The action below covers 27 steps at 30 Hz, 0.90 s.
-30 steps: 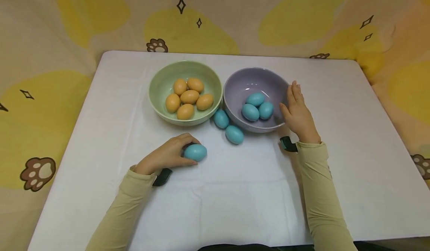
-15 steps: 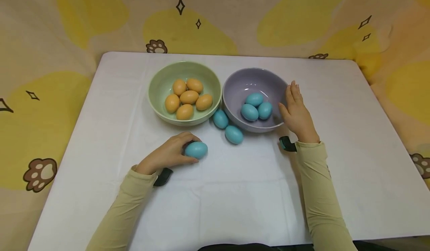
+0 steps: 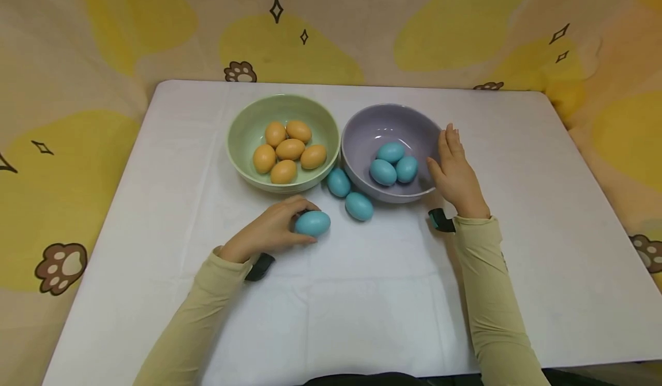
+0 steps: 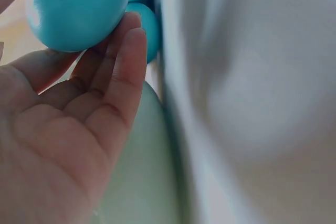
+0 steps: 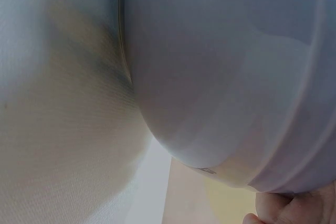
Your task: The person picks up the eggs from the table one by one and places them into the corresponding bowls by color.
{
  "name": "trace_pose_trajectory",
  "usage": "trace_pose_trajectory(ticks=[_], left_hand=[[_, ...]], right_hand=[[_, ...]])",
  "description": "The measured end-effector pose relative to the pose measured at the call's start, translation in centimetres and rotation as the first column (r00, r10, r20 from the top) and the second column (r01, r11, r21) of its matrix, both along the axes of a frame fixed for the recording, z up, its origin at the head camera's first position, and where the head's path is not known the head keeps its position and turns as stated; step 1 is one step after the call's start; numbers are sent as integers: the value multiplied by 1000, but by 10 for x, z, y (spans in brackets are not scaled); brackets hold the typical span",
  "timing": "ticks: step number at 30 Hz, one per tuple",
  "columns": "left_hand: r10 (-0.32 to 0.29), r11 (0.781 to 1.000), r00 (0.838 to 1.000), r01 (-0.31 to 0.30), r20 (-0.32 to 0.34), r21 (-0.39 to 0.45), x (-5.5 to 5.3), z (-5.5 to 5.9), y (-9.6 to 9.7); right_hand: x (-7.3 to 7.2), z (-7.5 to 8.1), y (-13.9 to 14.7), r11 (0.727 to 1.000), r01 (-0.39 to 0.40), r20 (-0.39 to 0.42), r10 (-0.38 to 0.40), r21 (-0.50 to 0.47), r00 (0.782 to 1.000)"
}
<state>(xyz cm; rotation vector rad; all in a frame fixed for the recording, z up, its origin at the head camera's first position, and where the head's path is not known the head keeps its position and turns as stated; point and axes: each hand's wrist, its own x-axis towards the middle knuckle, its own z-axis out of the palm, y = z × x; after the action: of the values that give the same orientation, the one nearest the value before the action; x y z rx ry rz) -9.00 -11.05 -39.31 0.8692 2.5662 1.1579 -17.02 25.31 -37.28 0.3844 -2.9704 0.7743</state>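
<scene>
My left hand [image 3: 276, 227] pinches a blue egg [image 3: 312, 224] between thumb and fingers, in front of the green bowl [image 3: 235, 159]. In the left wrist view that egg [image 4: 79, 9] sits at the fingertips, with more blue behind it. Two loose blue eggs lie on the table: one [image 3: 338, 182] between the bowls, another [image 3: 359, 206] just in front. My right hand [image 3: 456, 176] rests with straight fingers against the right side of the purple bowl [image 3: 362, 127], whose outer wall [image 5: 210, 77] fills the right wrist view. Inside that bowl lie three blue eggs [image 3: 383, 172].
Several orange-yellow eggs [image 3: 290, 149] lie in the green bowl, which stands left of the purple one. A white cloth covers the table [image 3: 362, 311]. Behind it hangs a yellow patterned cloth [image 3: 331, 30].
My left hand has moved right and slightly toward the bowls with the blue egg in its grip. The right hand has stayed against the purple bowl.
</scene>
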Motion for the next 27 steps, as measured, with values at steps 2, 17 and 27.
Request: trace_pose_trajectory(ticks=[2, 17, 27], left_hand=[[-10, 1000, 1000, 10, -9, 3, -2, 3, 4], [-56, 996, 996, 61, -62, 69, -14, 24, 33], [-21, 993, 997, 31, -80, 115, -24, 33, 48]], right_hand=[[0, 0, 0, 1000, -1, -4, 1, 1, 1000], [1, 2, 0, 1000, 2, 0, -2, -2, 1000], [2, 3, -1, 1000, 0, 13, 0, -5, 1000]])
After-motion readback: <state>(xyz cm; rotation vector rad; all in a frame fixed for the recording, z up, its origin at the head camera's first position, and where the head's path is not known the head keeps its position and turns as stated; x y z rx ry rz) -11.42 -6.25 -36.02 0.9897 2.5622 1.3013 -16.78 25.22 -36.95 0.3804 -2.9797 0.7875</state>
